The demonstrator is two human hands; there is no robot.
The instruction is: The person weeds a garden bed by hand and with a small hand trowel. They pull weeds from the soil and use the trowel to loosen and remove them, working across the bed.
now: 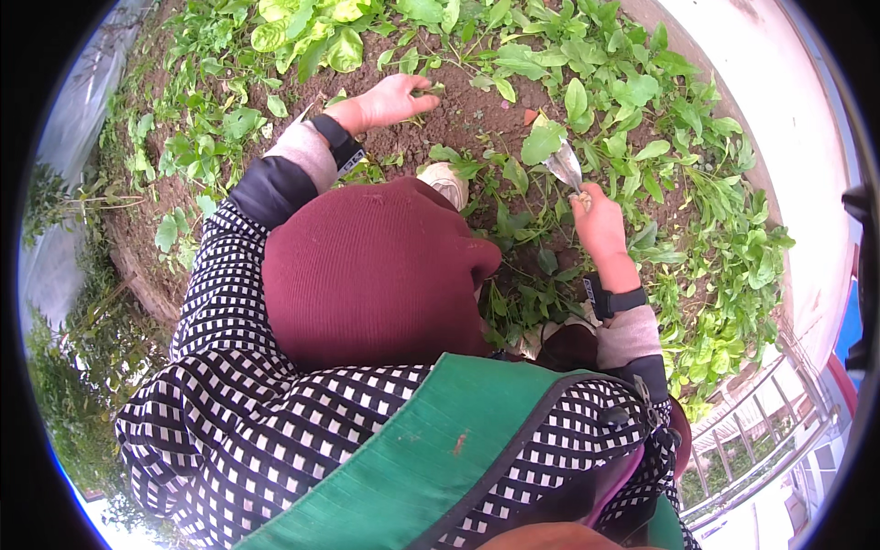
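My right hand (600,223) is closed round the handle of a small hand trowel (565,166). The trowel's silvery blade points up and to the left among the leafy plants, and a broad green leaf (543,142) lies against its tip. Over a patch of bare brown soil (477,119), my left hand (392,101) is stretched out to the right. Its thumb and forefinger come together at a small bit of green, seemingly a little plant. The lower fingers of that hand are partly hidden.
Low green plants (632,92) grow thickly at the far side and right. A pale lettuce-like clump (312,32) stands at the far left. My shoe (445,183) rests on the soil between the hands. A pale ledge (742,64) borders the bed at right; clear sheeting (78,137) hangs left.
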